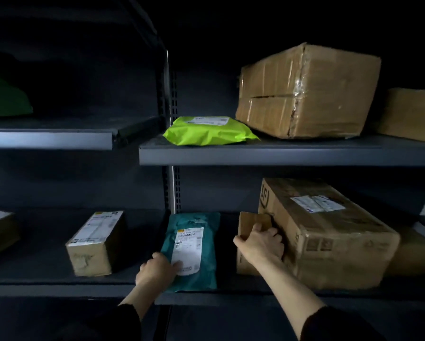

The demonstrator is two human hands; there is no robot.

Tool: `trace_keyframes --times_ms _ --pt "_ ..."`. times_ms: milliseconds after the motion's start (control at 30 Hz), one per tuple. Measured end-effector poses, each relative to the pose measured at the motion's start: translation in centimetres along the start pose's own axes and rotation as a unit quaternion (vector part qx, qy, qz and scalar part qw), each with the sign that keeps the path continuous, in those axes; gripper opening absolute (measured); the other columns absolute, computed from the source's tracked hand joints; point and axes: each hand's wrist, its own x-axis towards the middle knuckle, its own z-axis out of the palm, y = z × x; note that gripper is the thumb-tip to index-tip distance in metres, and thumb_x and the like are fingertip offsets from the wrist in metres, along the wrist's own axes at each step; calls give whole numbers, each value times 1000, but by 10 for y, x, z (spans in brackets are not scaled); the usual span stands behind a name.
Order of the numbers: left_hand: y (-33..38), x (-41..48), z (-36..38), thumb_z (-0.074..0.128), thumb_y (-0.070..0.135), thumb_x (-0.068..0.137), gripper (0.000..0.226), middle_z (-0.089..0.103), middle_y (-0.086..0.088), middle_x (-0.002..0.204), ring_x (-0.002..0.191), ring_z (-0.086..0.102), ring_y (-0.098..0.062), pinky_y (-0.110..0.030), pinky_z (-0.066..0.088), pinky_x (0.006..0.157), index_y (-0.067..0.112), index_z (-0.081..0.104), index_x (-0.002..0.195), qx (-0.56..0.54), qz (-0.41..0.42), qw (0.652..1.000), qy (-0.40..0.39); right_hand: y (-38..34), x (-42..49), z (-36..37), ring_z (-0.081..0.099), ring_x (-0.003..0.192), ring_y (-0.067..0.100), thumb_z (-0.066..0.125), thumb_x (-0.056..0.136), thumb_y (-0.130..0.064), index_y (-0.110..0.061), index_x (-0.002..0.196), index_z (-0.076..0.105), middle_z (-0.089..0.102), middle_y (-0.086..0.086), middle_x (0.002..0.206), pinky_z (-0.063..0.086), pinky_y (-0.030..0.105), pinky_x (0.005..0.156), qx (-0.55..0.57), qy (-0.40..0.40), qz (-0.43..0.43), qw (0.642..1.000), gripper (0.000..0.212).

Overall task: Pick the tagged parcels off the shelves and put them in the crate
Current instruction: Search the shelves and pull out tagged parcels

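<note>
A: Reaching into the lower shelf (pixel 58 283) with both hands, why take two parcels at once?

B: Each lies flat with its near end toward the shelf edge, so each can be gripped from the front. The left hand (pixel 157 268) is on the teal bag (pixel 194 252); its fingers (pixel 175 265) lie together on the white label (pixel 188 249), thumb (pixel 158 255) up along the bag's left edge. Whether anything curls underneath, I cannot tell.

A: And the other?

B: The right hand (pixel 262 244) is clamped on the small carton (pixel 249 225), which stands wedged against the big box (pixel 329 232). The thumb presses the carton's left face, and the fingers hook over its top into the gap beside the big box.

A: Arm pose?

B: Both forearms stretch forward and up from dark sleeves, the right angled in from the lower right, wrist bent left.

A: The crate?

B: Not in view. The green bag (pixel 209 131) sits on the shelf above the fingers, and the long box (pixel 95 242) is left of the left hand.
</note>
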Motion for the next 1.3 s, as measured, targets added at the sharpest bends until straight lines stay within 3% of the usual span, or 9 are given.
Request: trace_keyframes --times_ms 133,233,400,600,867,1000,1100,1200,1300 --pt "4 -4 6 56 27 90 42 58 -17 120 109 57 -33 -32 44 78 -1 47 120 -128 29 991 21 8 -17 -1 40 120 35 50 77 -64 -23 141 26 36 17 136 39 40 95 55 10 -33 998 80" --pt "6 -17 10 53 11 91 16 59 -18 114 98 56 -33 -31 38 71 3 46 103 -199 64 977 51 24 -32 3 44 119 32 59 79 -51 -23 138 31 42 14 133 41 40 98 248 34 -66 966 70" --pt "-8 -34 10 51 -1 91 18 62 -7 91 82 59 -23 -34 47 72 15 49 84 -403 117 904 89 38 -51 21 53 108 24 65 83 -21 -26 118 48 54 10 124 44 41 96 647 -44 -21 761 39" --pt "-20 -42 9 51 -5 90 18 63 -10 86 81 59 -25 -39 48 72 12 51 84 -462 166 861 132 44 -64 21 56 94 25 52 88 -8 -16 102 56 60 12 103 48 40 77 804 -135 42 577 17" --pt "-12 -16 1 53 0 90 7 62 -17 96 79 58 -26 -34 47 66 6 49 91 -447 111 885 76 41 -70 21 56 108 31 53 88 -15 -10 124 51 58 18 122 49 42 73 820 -167 77 541 37" --pt "-14 -14 -1 66 18 85 57 46 -20 137 126 43 -33 -40 36 103 -2 40 132 -190 99 962 168 43 -70 17 57 104 31 54 86 -18 -9 124 52 61 18 117 50 43 76 828 -188 71 524 39" --pt "-5 -43 7 64 22 87 64 38 -16 147 138 32 -29 -35 25 114 -2 36 140 -194 227 926 231 37 -73 13 58 103 32 60 69 -24 -9 114 57 68 17 105 48 48 85 843 -212 72 489 48" --pt "12 -77 10 58 46 85 66 49 -2 142 131 44 -15 -30 31 111 12 43 140 -419 215 882 -25 28 -79 11 58 102 36 55 68 -34 -6 103 67 70 21 101 44 49 90 847 -261 62 458 46" --pt "23 -92 12 45 71 80 50 66 13 121 117 56 -8 -38 36 107 41 62 116 -550 190 786 -209 24 -84 14 57 107 37 43 83 -40 -6 104 67 69 24 105 43 50 91 814 -291 61 498 46"
